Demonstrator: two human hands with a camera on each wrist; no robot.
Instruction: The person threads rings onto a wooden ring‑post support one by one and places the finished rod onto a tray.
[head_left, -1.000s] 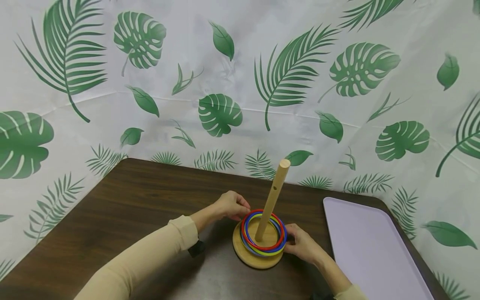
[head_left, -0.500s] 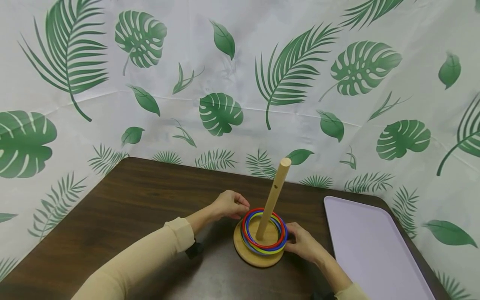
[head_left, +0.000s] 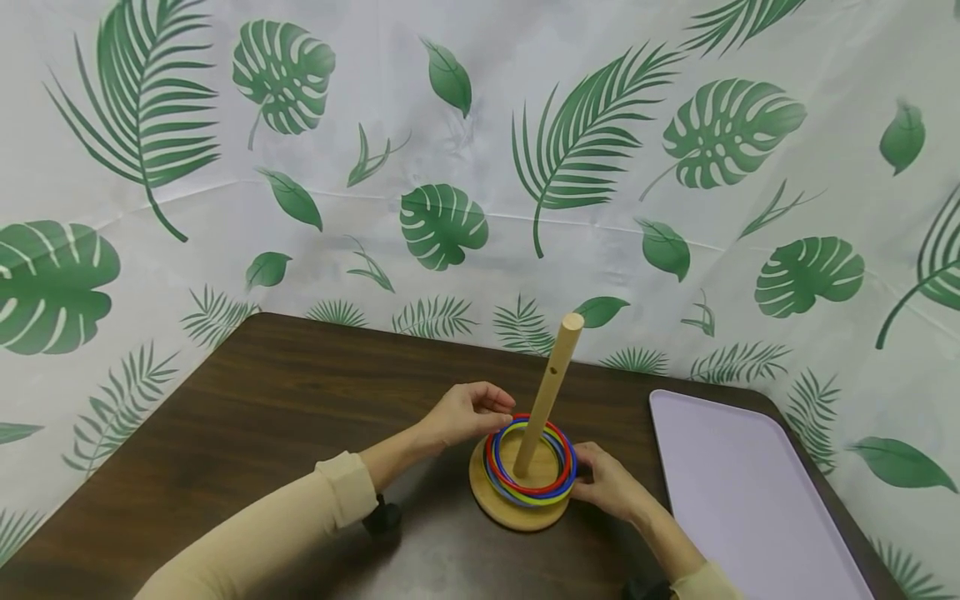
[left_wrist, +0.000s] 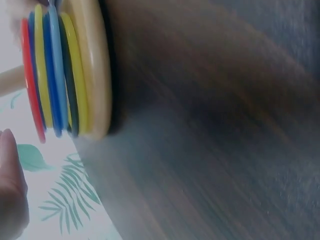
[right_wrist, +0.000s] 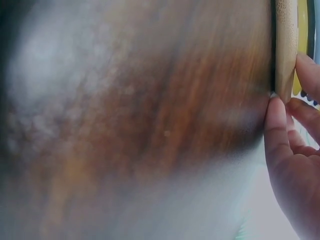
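Note:
A wooden ring toss stand rests on the table, its round base [head_left: 516, 518] flat and its peg [head_left: 552, 387] rising above it. Several coloured rings lie stacked round the peg, a red ring [left_wrist: 29, 75] on top, with blue, yellow and dark ones below. My left hand [head_left: 463, 417] hovers by the stack's far left edge, fingers loosely bent; in the left wrist view its visible finger is apart from the rings. On the other side, my right hand [head_left: 611, 485] pinches the edge of the base; the right wrist view shows fingertips above and below the rim.
A pale purple tray [head_left: 742, 475] lies on the right of the dark wooden table [head_left: 322, 383]. Behind the table hangs a white cloth [head_left: 360, 275] printed with green leaves. A black device [head_left: 382, 517] sits under the left wrist.
My left hand has shifted slightly right over the rings' edge and its fingers have loosened. The right hand stays at the base. The rings and stand look the same.

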